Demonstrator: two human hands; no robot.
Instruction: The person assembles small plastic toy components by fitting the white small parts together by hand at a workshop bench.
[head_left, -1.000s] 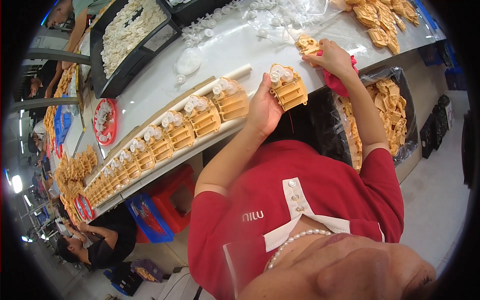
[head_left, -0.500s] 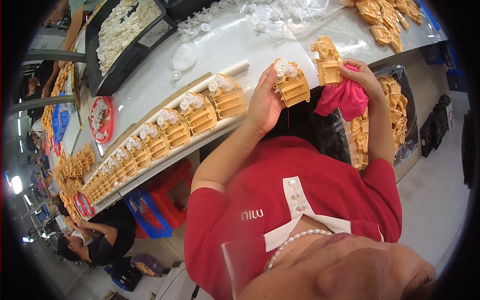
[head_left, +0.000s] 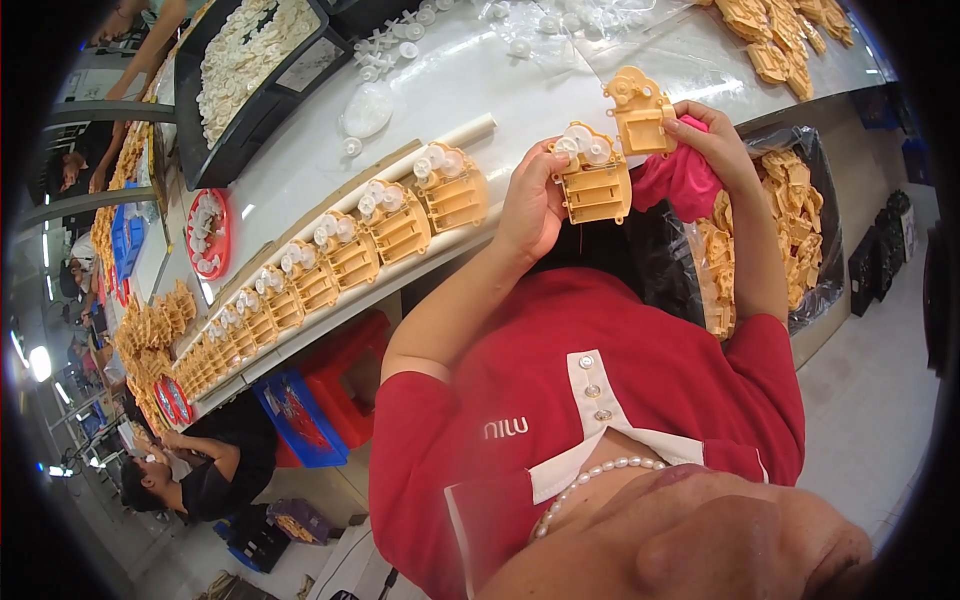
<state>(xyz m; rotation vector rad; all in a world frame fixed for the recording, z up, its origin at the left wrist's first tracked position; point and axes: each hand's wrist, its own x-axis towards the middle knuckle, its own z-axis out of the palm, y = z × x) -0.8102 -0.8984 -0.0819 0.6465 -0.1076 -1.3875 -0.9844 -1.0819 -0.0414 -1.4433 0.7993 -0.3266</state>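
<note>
The left hand [head_left: 530,208] pinches a yellow box [head_left: 597,195] with white wheels [head_left: 598,151] over the table's [head_left: 470,90] near edge, the right hand [head_left: 718,146] pinches a yellow piece [head_left: 643,130] and pink cloth [head_left: 690,186] beside it, and more boxes [head_left: 317,287] line that edge leftward.

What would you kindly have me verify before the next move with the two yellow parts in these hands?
1. Left hand has a grip on the yellow housing: ok.
2. White gears present on that housing: ok.
3. Those gears fully seated: cannot tell; too small at this view.
4. Right hand holds the yellow plate by its edge: ok.
5. Right hand free of anything else: not ok; a pink cloth is bunched in it too.
6. Plate and housing clear of each other: cannot tell; their near corners look very close.
</note>
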